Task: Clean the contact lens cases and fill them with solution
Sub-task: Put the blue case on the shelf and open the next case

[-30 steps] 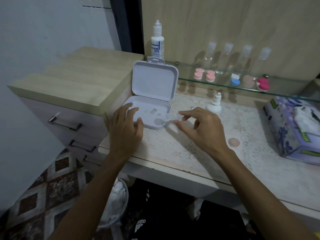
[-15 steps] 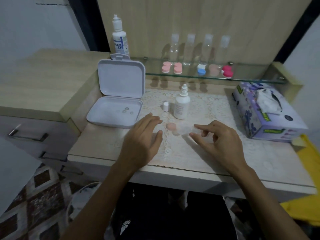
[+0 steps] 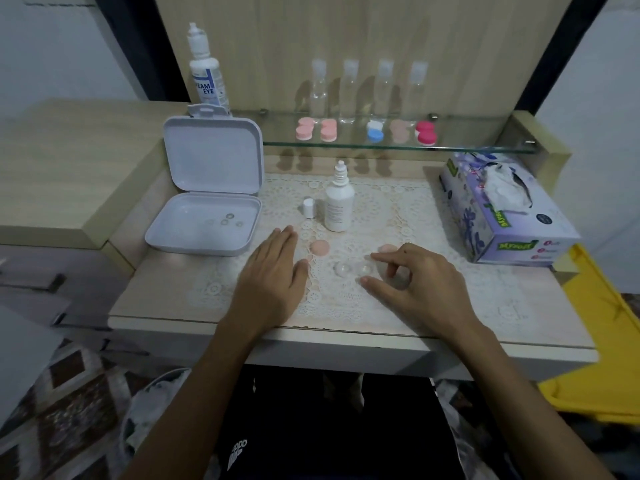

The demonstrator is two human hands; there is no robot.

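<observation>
Head view is showing a person sitting at a dressing table (image 3: 180, 303) with both hands over its lace mat (image 3: 381, 209). Left hand (image 3: 273, 275) is lying flat on the mat toward the front edge, fingers straight and together, gripping nothing. Right hand (image 3: 419, 282) is hovering just beside it, forefinger and thumb stretched apart toward a clear lens case (image 3: 353, 269) that is lying on the mat between the two hands; I cannot tell whether the fingertips are touching it. One peach cap (image 3: 319, 248) is lying just behind the left hand's fingertips, and a second peach cap (image 3: 388, 248) is peeking out behind the right forefinger. A small white bottle (image 3: 338, 209) is standing upright at the middle of the mat with its loose white cap (image 3: 309, 207) just to its left. An open white box (image 3: 207, 195) is sitting at the table's left edge, lid up, with several small rings in its tray. On the glass shelf (image 3: 467, 147) along the back edge, coloured lens cases (image 3: 374, 131) are lining up before four clear bottles (image 3: 367, 88), and a taller solution bottle (image 3: 206, 74) is standing at the shelf's left end. A tissue box (image 3: 498, 216) is resting at the right edge
</observation>
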